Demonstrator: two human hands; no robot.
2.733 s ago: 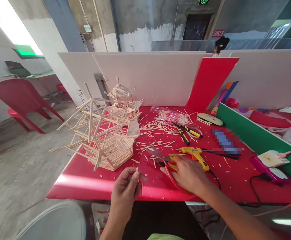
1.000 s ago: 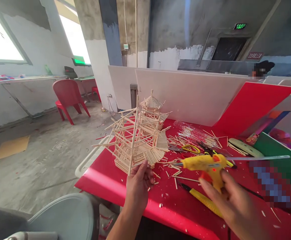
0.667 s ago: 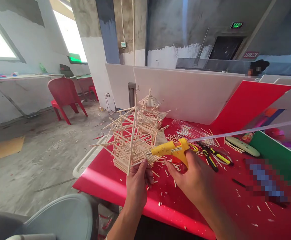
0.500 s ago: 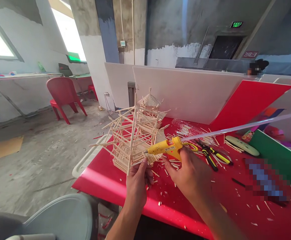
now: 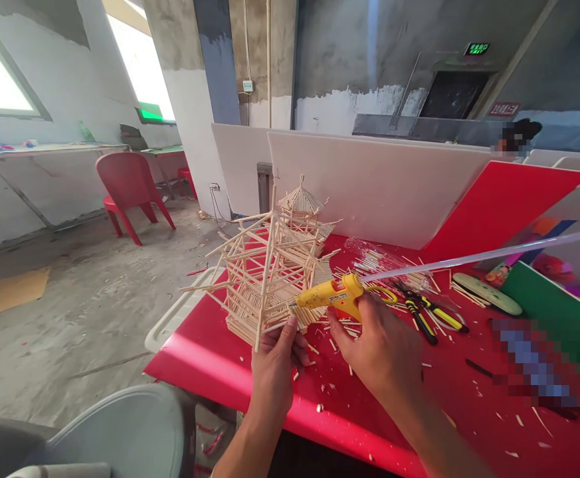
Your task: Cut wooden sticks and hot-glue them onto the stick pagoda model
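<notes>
My right hand (image 5: 386, 345) is wrapped round the grip of a yellow hot glue gun (image 5: 337, 295), with a long clear glue stick (image 5: 469, 261) running out of its back. Its nozzle points left, just above my left thumb. My left hand (image 5: 277, 358) is closed in a pinch on a thin wooden stick (image 5: 276, 326); its fingers are partly hidden. Right behind it stands a model pavilion frame (image 5: 250, 285) built of wooden sticks, open at the top. A second stick model with a pointed roof (image 5: 300, 200) is farther back.
Pliers with yellow-black handles (image 5: 422, 318), loose sticks and scraps lie on the red table (image 5: 339, 425). A green board (image 5: 559, 318) stands at right, white panels (image 5: 369, 186) behind. A grey round-topped stool (image 5: 120, 431) is at lower left; a red chair (image 5: 127, 179) stands beyond.
The view has shifted slightly. Both hands and the glue gun keep nearly the same place beside the stick frame.
</notes>
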